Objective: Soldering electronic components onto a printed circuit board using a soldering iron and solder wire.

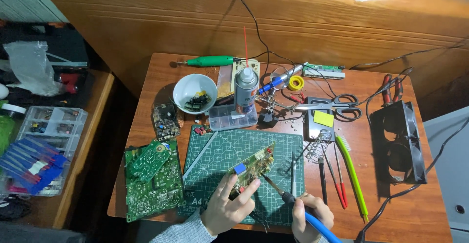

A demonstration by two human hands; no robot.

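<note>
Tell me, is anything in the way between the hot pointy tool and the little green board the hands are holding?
Nothing visible. The right hand holds the soldering iron, and its tip reaches the small circuit board over bare cutting mat. The left hand grips the board's lower end, away from the tip.

Circuit board (250,168) on cutting mat (215,150), bowl (195,92) behind

Right hand (312,218) cut off by bottom edge; bowl (195,93) contents too small to tell
</note>
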